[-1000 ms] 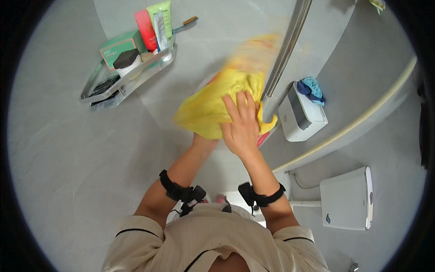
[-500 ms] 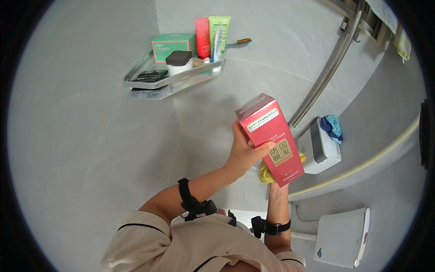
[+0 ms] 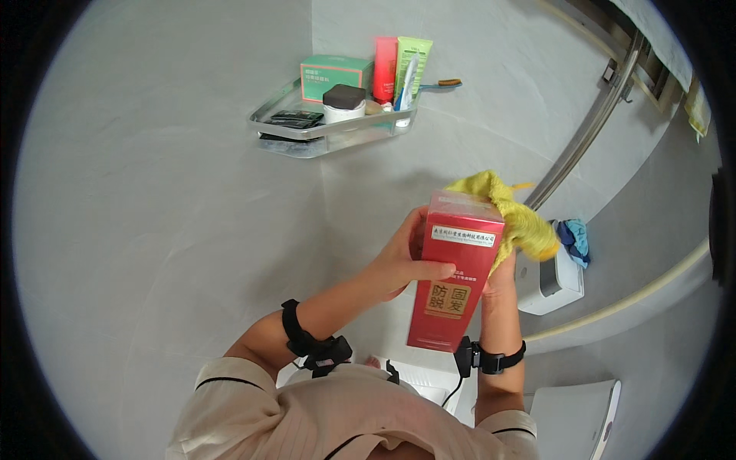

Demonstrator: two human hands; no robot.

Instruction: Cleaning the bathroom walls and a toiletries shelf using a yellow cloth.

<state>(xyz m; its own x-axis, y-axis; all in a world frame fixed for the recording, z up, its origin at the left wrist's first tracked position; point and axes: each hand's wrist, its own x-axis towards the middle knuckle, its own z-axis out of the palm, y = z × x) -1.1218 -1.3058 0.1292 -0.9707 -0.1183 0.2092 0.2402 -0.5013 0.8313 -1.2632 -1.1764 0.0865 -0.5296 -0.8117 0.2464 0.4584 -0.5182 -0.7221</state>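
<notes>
My left hand grips a tall red carton by its left side, the thumb lying across the front face. The carton stands nearly upright, tilted slightly, with its shiny top facing up and away from me. Behind its right edge, my right hand holds a crumpled yellow cloth. The cloth spreads along the carton's top right side and appears to touch it. Cloth and carton hide most of the right fingers.
A corner shelf on the far wall carries a green box, a dark-lidded jar, upright tubes and a toothbrush. To the right are a metal rail, a white container with a blue cloth, and a white panel.
The carton has turned more upright and shifted slightly left and down. My right hand has risen from beneath it with the yellow cloth to its upper right side. The view has shifted.
</notes>
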